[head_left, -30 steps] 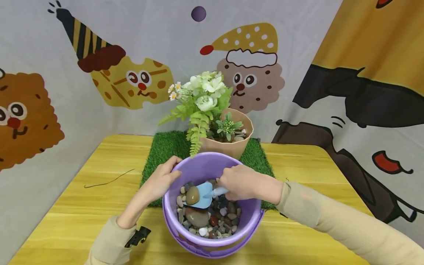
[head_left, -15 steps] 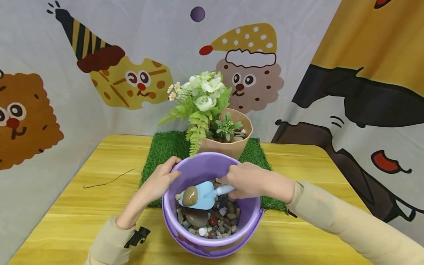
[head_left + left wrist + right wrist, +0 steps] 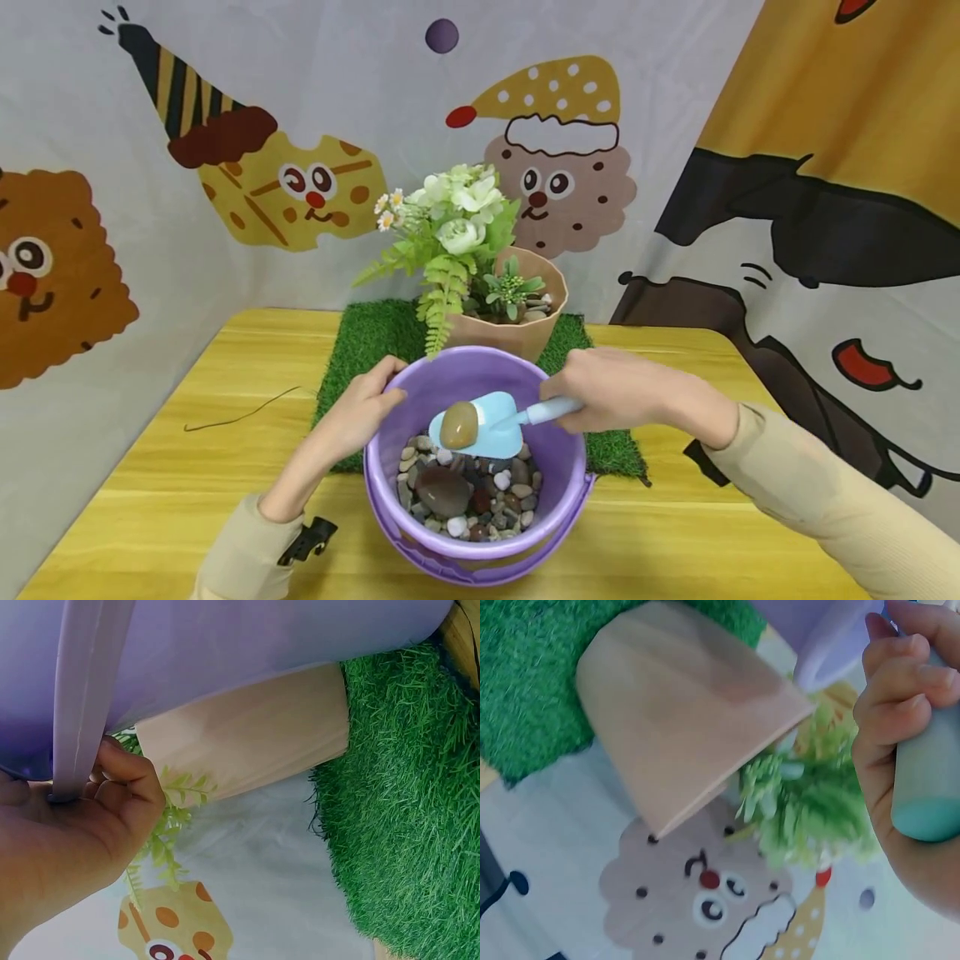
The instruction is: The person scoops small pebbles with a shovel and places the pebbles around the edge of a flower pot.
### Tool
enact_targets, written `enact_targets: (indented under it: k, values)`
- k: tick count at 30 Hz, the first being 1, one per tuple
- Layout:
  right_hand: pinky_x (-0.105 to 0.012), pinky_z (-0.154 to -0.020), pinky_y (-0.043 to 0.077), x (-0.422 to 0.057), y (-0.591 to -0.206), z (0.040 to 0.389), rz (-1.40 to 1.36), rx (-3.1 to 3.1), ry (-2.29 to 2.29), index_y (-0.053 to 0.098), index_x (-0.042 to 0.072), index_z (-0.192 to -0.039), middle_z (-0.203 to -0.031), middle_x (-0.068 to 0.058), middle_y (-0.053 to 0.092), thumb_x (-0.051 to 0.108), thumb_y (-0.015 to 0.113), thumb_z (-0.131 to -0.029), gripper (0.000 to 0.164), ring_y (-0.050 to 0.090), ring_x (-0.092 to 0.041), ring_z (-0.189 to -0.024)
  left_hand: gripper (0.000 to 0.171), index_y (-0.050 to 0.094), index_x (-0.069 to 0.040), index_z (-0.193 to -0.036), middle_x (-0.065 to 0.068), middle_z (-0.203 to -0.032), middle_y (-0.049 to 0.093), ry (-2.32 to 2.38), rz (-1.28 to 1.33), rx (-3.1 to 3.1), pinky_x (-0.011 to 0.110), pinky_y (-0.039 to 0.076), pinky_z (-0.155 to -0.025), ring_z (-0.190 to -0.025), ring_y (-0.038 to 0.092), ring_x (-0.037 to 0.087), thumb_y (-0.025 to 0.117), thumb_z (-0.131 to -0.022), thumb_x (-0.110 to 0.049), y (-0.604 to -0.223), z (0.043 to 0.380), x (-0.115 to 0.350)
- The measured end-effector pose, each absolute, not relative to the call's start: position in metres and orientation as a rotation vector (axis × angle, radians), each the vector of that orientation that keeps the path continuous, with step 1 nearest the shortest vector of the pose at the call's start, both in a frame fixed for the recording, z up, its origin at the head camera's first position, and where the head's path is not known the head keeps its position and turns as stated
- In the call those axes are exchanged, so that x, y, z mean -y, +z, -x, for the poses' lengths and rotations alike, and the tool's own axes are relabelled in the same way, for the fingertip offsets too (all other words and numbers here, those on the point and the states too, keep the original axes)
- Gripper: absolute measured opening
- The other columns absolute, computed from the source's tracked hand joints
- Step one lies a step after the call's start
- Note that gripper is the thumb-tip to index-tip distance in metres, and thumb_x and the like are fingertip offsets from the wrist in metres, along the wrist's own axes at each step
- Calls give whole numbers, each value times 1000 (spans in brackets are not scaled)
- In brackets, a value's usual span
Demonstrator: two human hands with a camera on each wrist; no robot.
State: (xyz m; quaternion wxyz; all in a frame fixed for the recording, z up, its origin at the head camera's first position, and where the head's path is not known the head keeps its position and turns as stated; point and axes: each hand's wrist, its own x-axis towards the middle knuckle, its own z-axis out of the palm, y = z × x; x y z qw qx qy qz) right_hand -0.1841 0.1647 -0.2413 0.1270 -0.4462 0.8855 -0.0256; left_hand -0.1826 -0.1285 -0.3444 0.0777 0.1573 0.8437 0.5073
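A purple bucket (image 3: 378, 492) with pebbles (image 3: 517, 492) at its bottom stands at the front of the table. My left hand (image 3: 358, 414) grips its rim on the left side; in the left wrist view the fingers curl round the rim. My right hand (image 3: 611, 392) holds a light blue toy shovel (image 3: 498, 437) by its handle (image 3: 930, 765), fingers wrapped round it. On the shovel's blade lies a smooth brown stone (image 3: 459, 425), above the pebbles and inside the bucket's mouth. A larger dark stone (image 3: 444, 490) rests among the pebbles.
Just behind the bucket stands a tan pot (image 3: 501, 337) with white flowers (image 3: 461, 236), ferns and stones, on a green turf mat (image 3: 382, 325). A thin dark wire (image 3: 243, 415) lies on the wooden table (image 3: 195, 492) at left. A cartoon-printed cloth (image 3: 360, 83) hangs behind.
My right hand has lifted the shovel and moved it to the right, with the brown stone on the blade, off the pebbles. My left hand keeps its grip on the bucket's rim.
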Motion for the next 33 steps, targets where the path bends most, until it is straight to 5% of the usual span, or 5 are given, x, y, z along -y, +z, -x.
enact_targets:
  k: [18,25,33]
  values:
    - [-15,-44,30,-188,-208,232,1100,-2691,-98,55,16,-63,-51,9,35,16,65,-80,20,28,-2,-45,24,47,-1,-113,23,-107,59,1518,-469,-2533,31,58,-69,-89,65,31,42,-90,-8,-345,182,128]
    - [-19,-43,39,-170,-194,255,924,-2681,-46,65,9,-74,-52,3,51,13,61,-81,9,42,-6,-42,24,48,-1,-112,23,-107,59,1524,-464,-2532,31,59,-68,-87,66,30,42,-90,-9,-345,181,128]
    - [-18,-39,34,-142,-185,269,734,-2632,152,55,15,-55,-45,5,46,18,58,-79,24,37,-8,-37,25,47,0,-114,26,-110,58,1543,-467,-2518,29,58,-64,-85,66,31,43,-90,-9,-344,181,128]
